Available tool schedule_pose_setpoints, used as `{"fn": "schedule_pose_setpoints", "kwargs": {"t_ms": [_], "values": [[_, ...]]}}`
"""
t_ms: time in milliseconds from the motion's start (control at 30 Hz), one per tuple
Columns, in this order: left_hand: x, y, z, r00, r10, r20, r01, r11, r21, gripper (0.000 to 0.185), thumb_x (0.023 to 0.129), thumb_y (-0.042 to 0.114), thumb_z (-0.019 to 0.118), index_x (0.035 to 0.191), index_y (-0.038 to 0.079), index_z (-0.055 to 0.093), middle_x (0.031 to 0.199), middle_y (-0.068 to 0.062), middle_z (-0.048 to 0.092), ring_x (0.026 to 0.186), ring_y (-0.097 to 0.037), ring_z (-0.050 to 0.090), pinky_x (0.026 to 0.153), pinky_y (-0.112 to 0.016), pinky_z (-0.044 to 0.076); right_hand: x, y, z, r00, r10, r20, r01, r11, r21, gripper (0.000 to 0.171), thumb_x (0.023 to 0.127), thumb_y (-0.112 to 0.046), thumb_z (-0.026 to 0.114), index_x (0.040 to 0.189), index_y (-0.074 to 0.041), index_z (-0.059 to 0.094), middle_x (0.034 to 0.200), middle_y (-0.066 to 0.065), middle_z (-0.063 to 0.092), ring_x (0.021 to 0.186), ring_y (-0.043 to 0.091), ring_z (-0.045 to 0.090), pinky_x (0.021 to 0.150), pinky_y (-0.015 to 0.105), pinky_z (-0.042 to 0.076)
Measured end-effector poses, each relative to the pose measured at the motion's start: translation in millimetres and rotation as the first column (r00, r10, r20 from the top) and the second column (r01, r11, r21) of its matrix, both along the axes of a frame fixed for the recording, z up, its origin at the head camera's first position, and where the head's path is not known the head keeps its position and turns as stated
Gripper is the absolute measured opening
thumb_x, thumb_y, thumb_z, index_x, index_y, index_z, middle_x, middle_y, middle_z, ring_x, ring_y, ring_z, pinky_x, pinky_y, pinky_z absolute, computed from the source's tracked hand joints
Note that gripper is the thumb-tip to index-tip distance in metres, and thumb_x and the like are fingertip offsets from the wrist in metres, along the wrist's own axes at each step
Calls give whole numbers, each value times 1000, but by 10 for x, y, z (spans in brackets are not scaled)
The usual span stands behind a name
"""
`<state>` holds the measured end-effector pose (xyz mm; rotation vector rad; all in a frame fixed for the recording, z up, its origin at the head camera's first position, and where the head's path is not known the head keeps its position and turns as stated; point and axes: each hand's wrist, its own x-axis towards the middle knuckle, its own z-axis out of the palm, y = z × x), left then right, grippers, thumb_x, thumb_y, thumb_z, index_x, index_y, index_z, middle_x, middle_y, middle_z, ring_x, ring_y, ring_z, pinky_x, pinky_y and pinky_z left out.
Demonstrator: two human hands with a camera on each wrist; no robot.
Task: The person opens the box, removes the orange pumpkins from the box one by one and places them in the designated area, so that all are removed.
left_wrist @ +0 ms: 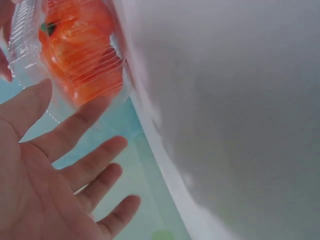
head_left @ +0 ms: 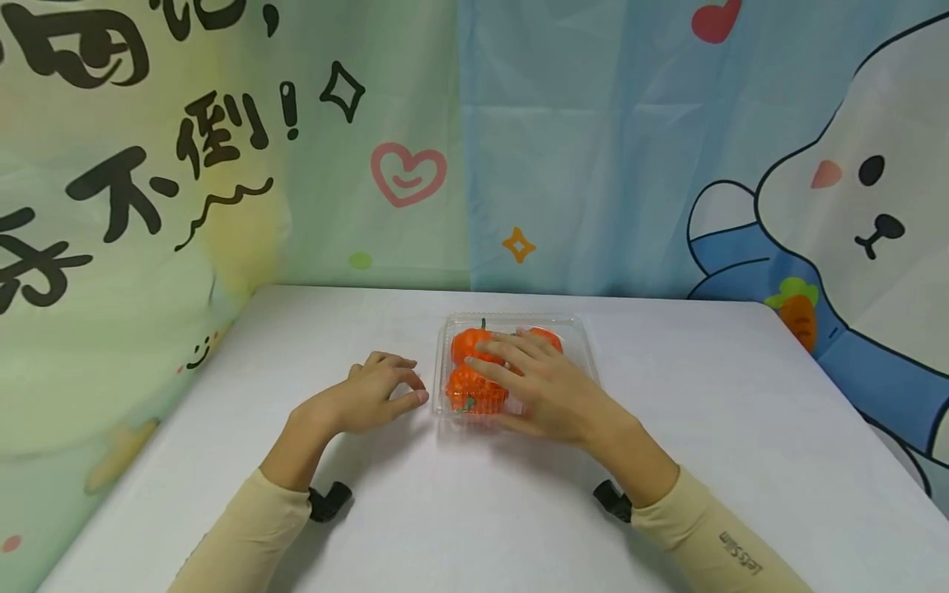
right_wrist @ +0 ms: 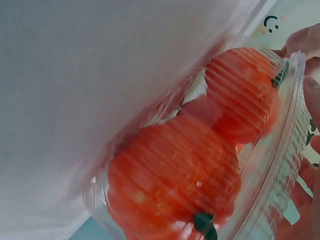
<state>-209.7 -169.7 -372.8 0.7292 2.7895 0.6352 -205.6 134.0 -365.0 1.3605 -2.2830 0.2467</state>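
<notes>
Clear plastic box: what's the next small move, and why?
Probably ease the left hand in against the near-left side of the clear plastic box to steady it. The left hand is right beside that side, its fingers not gripping it, while the right hand is over the box's right part. With orange pieces inside, a one-sided push might slide it.

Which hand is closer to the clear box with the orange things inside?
Right. The right hand is over the clear box, while the left hand is just outside its left edge.
</notes>
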Motion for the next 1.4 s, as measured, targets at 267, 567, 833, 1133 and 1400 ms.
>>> {"fn": "schedule_pose_setpoints", "kwargs": {"t_ms": [267, 567, 833, 1133, 1400], "values": [[1, -43, -33, 994, -54, 90, 42, 991, 130, 33, 107, 40, 51, 118, 15, 71, 145, -11, 56, 141, -35, 38, 113, -63, 31, 22, -55, -46, 999, 35, 2, -35, 999, 19, 62, 87, -37, 83, 141, -17, 61, 140, 8, 59, 129, 29, 56, 114, 52, 40], [-23, -20, -45, 985, -129, 118, 104, 974, 204, 35, 107, 32, 52, 119, 7, 73, 139, -16, 60, 137, -38, 47, 114, -56, 35, 46, -83, -72, 993, 113, -30, -112, 994, 16, 46, 88, -24, 83, 132, -28, 69, 138, 9, 61, 121, 27, 63, 102, 48, 51], [-66, -40, -77, 963, -199, 182, 141, 947, 289, 34, 108, 25, 51, 128, 2, 67, 132, -10, 66, 132, -33, 54, 110, -54, 42, 63, -129, -94, 990, 132, -47, -130, 991, 35, 23, 87, -22, 83, 109, -23, 78, 135, 7, 62, 106, 26, 68, 91, 39, 56], [-105, -39, -91, 945, -237, 224, 157, 933, 325, 28, 107, 18, 48, 108, 8, 74, 125, -7, 68, 127, -28, 56, 107, -46, 43, 155, -203, -90, 995, 62, -80, -57, 996, 64, 16, 87, -23, 83, 101, -17, 77, 128, 1, 65, 104, 24, 65, 89, 37, 55], [-121, -7, -109, 939, -233, 254, 148, 938, 314, 27, 104, 15, 46, 108, 6, 70, 110, -2, 69, 109, -20, 56, 100, -41, 42, 234, -297, -77, 982, -35, -183, 58, 991, 120, 7, 95, -21, 75, 93, -14, 73, 116, -1, 66, 95, 21, 63, 83, 34, 54]]}}
